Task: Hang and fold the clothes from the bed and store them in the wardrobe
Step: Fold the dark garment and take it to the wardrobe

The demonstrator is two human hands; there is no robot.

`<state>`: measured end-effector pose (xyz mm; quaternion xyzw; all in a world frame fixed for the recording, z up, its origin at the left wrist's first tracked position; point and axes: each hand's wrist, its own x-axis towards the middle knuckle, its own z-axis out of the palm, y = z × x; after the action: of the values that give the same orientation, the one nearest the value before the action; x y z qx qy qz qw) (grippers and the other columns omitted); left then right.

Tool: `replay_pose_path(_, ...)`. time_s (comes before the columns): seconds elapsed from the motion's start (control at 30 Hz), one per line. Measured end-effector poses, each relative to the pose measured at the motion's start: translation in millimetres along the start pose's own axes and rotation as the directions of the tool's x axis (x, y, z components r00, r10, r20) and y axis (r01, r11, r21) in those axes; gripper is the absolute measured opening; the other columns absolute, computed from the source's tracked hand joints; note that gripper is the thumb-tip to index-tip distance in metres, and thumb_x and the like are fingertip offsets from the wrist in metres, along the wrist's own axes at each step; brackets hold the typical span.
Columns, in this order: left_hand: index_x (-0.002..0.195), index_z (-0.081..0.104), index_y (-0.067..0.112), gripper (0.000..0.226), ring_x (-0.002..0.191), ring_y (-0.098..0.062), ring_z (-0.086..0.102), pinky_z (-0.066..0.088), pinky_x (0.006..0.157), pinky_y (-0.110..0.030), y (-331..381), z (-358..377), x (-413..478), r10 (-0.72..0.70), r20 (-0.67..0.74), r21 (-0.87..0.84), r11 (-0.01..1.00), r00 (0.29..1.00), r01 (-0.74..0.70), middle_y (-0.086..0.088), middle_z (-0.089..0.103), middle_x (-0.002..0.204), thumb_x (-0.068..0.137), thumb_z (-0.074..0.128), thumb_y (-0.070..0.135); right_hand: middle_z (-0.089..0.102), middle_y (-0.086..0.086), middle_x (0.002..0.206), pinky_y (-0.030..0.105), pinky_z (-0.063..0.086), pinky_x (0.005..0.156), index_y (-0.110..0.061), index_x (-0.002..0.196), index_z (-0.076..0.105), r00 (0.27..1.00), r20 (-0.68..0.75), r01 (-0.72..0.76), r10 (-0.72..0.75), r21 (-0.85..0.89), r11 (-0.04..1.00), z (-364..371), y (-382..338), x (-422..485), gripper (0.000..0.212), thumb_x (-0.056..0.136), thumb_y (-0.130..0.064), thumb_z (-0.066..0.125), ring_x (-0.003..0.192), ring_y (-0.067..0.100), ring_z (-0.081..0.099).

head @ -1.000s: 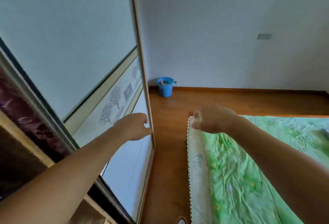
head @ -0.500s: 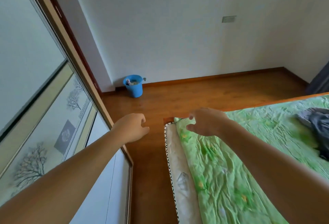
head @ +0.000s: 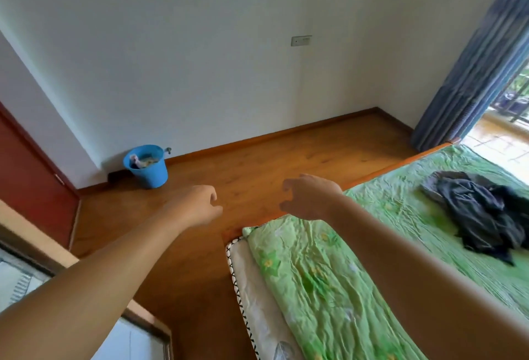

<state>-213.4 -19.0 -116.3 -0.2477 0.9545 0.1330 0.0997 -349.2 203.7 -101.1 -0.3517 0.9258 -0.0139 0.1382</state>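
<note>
I see my left hand (head: 197, 205) and right hand (head: 309, 197) held out ahead, fingers (head: 289, 185) loosely curled, gripping nothing. The dark clothes (head: 481, 216) lie heaped on the bed (head: 329, 288), well right of the right fingers. Beyond the left fingers, a blue bucket (head: 147, 172) holds crumpled scraps.

Blue bucket (head: 147, 167) on the wooden floor (head: 257, 165), curtain (head: 475, 73) at right.
Bucket stands near the room's corner with scraps inside; a wall plate (head: 300, 40) sits higher up, and the blue curtain hangs down to the floor.
</note>
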Motion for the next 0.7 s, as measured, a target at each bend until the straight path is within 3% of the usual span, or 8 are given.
replay_pose_path(0.13,0.13,0.057,0.025,0.042,0.098,-0.014,0.057,0.047,0.076,-0.028,4.1,-10.2,67.3,0.074,0.025,0.0,0.997,0.997,-0.074,0.003,0.06,0.121,0.093,0.06,0.044,0.057,-0.006,0.121,0.034,0.049,0.072,-0.04,0.132,0.052,0.998,-0.006,-0.068,0.068,0.017,0.998,-11.4,8.4,43.7,0.047,0.088,-0.056,0.055,0.104,0.02,0.059)
replay_pose_path(0.33,0.13,0.057,0.026,0.041,0.103,-0.015,0.059,0.054,0.086,-0.034,4.0,-16.6,164.6,0.136,0.069,0.007,0.991,0.988,-0.137,0.004,0.06,0.124,0.094,0.058,0.044,0.059,-0.005,0.119,0.037,0.054,0.08,-0.036,0.129,0.055,0.993,-0.016,-0.118,0.119,0.047,0.992,-15.6,22.3,126.7,0.044,0.089,-0.055,0.056,0.101,0.02,0.061)
replay_pose_path(0.5,0.129,0.058,0.027,0.04,0.105,-0.014,0.059,0.051,0.079,-0.028,-10.5,-26.5,252.7,0.164,0.072,0.057,0.984,0.984,-0.169,0.004,0.06,0.126,0.094,0.059,0.046,0.061,-0.002,0.122,0.039,0.054,0.082,-0.036,0.132,0.054,0.989,-0.025,-0.143,0.146,0.082,0.986,-13.9,36.3,216.4,0.047,0.09,-0.058,0.056,0.104,0.023,0.062)
replay_pose_path(0.7,0.129,0.057,0.029,0.04,0.109,-0.015,0.06,0.057,0.089,-0.036,-23.9,-51.1,347.6,0.187,0.113,0.09,0.976,0.976,-0.197,0.005,0.061,0.129,0.093,0.059,0.048,0.061,0.001,0.127,0.041,0.056,0.085,-0.034,0.135,0.054,0.981,0.001,-0.192,0.193,0.116,0.975,-26.9,45.5,299.1,0.051,0.091,-0.059,0.056,0.108,0.025,0.062)
